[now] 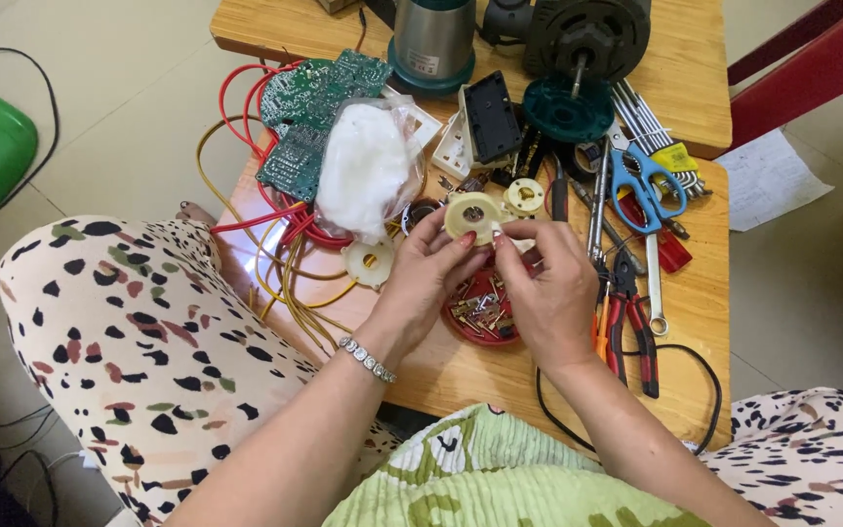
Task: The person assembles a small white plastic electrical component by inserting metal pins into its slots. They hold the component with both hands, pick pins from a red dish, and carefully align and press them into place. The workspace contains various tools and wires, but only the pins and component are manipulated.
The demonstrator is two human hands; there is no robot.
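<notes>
Left hand [420, 278] and right hand [548, 283] both pinch a cream plastic disc [472, 217], fingers closed on its rim, above the red dish of screws [480, 312]. Pliers [628, 317] just right; wires [285, 263] crowd left. Table edge [461, 390] near wrists.

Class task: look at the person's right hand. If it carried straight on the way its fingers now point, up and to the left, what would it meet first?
The right hand would first meet the cream round plastic part pinched between both hands' fingertips; beyond it lies the bag of white stuffing, though depth is unclear.
</notes>
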